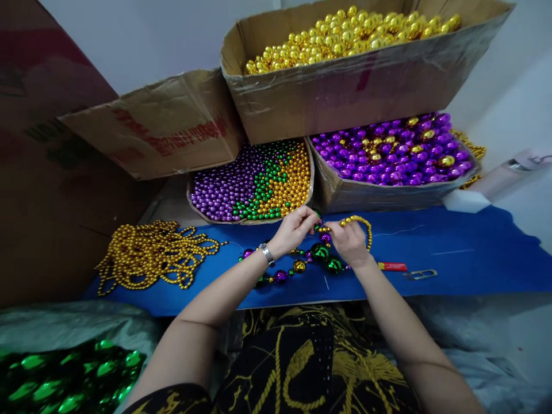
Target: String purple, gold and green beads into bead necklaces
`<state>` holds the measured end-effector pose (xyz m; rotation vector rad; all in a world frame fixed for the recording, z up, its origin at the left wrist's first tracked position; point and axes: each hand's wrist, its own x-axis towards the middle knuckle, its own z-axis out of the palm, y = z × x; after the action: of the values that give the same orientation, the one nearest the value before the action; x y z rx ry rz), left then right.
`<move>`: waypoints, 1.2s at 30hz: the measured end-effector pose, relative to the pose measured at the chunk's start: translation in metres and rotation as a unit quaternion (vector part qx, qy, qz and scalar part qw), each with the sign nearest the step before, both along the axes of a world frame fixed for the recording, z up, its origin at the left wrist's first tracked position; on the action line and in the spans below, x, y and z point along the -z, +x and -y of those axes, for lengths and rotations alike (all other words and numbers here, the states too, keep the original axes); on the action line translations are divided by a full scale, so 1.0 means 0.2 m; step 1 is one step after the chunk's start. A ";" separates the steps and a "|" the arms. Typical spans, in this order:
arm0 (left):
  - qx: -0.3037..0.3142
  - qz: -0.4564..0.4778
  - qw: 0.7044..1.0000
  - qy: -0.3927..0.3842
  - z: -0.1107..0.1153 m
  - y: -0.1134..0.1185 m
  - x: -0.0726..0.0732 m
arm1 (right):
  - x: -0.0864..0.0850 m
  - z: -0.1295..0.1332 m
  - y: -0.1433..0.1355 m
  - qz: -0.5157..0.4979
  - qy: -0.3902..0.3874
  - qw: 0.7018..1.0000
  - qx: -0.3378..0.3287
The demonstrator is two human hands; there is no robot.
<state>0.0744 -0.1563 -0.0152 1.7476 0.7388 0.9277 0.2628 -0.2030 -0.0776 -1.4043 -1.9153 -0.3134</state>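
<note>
My left hand (295, 229), with a metal watch on its wrist, is closed in a pinch at the upper end of a bead necklace (319, 251). Large and small green, purple and gold beads make up this necklace, which lies partly on the blue cloth below my hands. Just to the right, my right hand (350, 241) pinches a strand of small gold beads (370, 230) that loops up behind the fingers. The two sets of fingertips are close together. Exactly what lies between them is too small to make out.
A heap of gold bead strands (150, 256) lies at left. Behind stand boxes of mixed small beads (259, 178), purple beads (388, 155) and gold beads (345, 40). A red-and-yellow cutter (392, 267) lies right on the blue cloth (483, 247). Green beads (69, 374) fill a bag lower left.
</note>
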 end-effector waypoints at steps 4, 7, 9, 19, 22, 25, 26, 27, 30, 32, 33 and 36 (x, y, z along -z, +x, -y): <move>0.056 -0.071 0.996 0.016 -0.05 -0.02 -0.02 | 0.00 -0.05 -0.01 0.051 0.025 0.998 -0.024; 0.061 -0.082 0.995 0.001 -0.07 -0.02 -0.02 | 0.01 -0.08 -0.02 0.042 0.020 0.998 -0.034; 0.072 -0.073 0.994 -0.034 -0.07 -0.01 -0.01 | 0.01 -0.09 -0.02 0.033 0.014 0.999 -0.035; -0.048 0.155 0.970 -0.182 -0.08 0.04 0.07 | 0.01 0.16 -0.22 -0.261 -0.084 0.962 0.003; -0.040 0.130 0.983 -0.124 -0.07 0.02 0.09 | 0.04 0.30 -0.26 -0.413 -0.270 0.869 -0.043; 0.002 0.051 0.998 -0.042 -0.02 -0.01 0.11 | 0.04 0.33 -0.20 -0.452 -0.431 0.775 -0.099; 0.014 0.024 1.000 -0.014 -0.01 -0.02 0.13 | 0.03 0.32 -0.17 -0.437 -0.442 0.777 -0.099; 0.021 0.001 1.000 0.015 0.01 -0.03 0.14 | 0.02 0.31 -0.14 -0.420 -0.433 0.793 -0.090; 0.030 -0.048 0.993 0.106 0.07 -0.05 0.18 | -0.01 0.24 -0.09 -0.406 -0.362 0.837 -0.056; 0.035 -0.069 0.984 0.158 0.11 -0.07 0.20 | 0.00 0.21 -0.12 -0.437 -0.342 0.830 -0.061; 0.038 -0.078 0.980 0.180 0.12 -0.07 0.21 | 0.00 0.20 -0.15 -0.463 -0.335 0.819 -0.063; 0.045 -0.093 0.969 0.223 0.15 -0.08 0.23 | 0.00 0.17 -0.23 -0.550 -0.312 0.771 -0.074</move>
<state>0.0588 -0.1858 -0.0614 2.2685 0.5916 0.9252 0.2160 -0.2366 -0.0786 -1.3051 -1.0791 1.1114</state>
